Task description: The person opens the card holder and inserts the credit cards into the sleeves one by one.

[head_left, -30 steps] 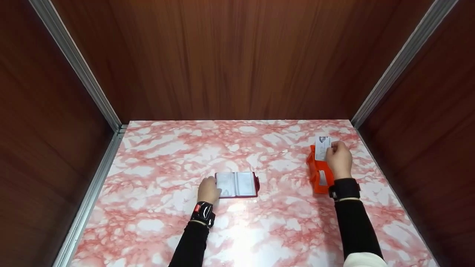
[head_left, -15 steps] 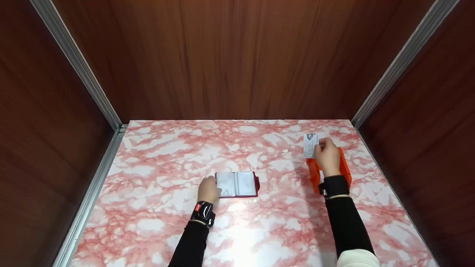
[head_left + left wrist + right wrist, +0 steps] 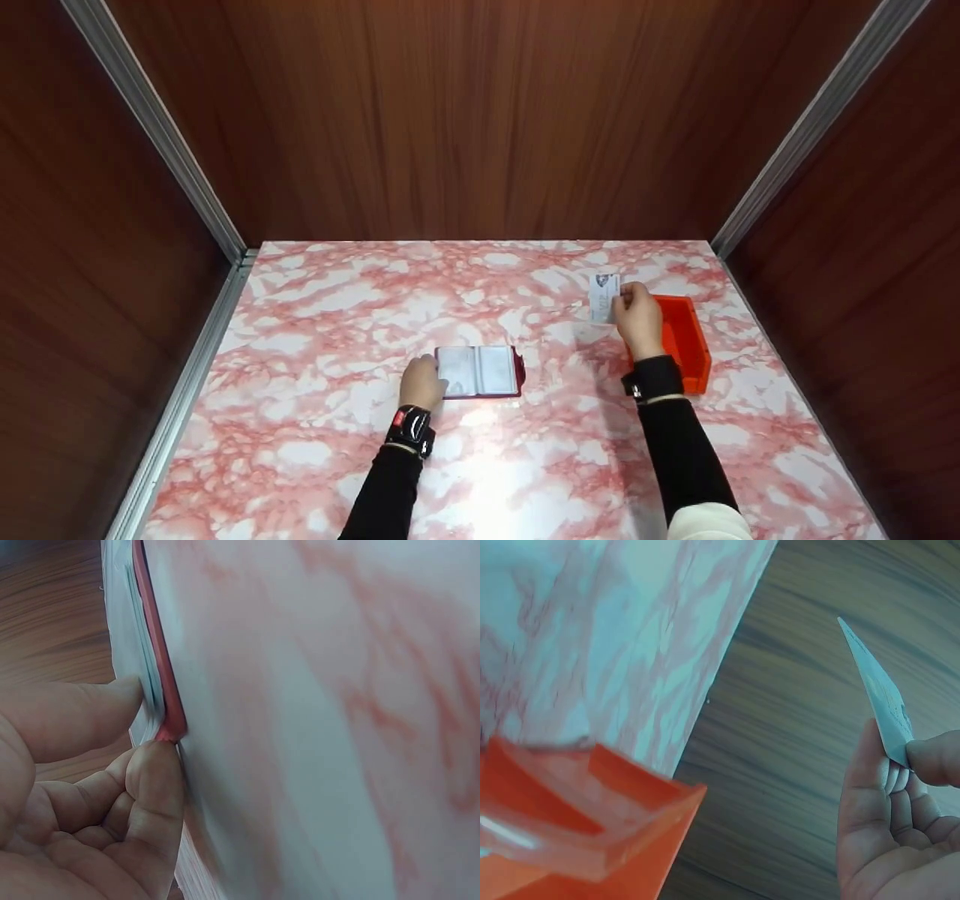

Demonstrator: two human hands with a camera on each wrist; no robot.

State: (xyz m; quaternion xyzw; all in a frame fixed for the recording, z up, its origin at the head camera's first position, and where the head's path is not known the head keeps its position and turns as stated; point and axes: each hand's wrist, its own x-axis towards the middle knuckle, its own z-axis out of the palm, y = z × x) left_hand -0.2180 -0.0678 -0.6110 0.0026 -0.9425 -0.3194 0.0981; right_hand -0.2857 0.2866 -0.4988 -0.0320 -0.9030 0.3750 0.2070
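A card holder [image 3: 496,370] with a dark red cover and clear sleeves lies spread open on the table, its clasp tab at the right. My left hand [image 3: 421,384] pinches its left edge; in the left wrist view the thumb presses on the clear sleeves [image 3: 135,637] and fingertips sit at the red cover's [image 3: 159,637] corner. Between thumb and fingers my right hand [image 3: 639,321] holds a white card [image 3: 603,298] marked VIP, raised above the table. In the right wrist view the card [image 3: 877,694] shows nearly edge-on.
An orange bin [image 3: 686,337] stands at the right, partly covered by the right hand and wrist. Red-and-white marbled table surface [image 3: 330,322] stretches around the card holder. Brown wood-grain panels [image 3: 480,120] with metal corner rails enclose the back and both sides.
My right hand has carried the card leftward, off from over the orange bin, uncovering more of the bin's inside. The left hand and the card holder have stayed in place.
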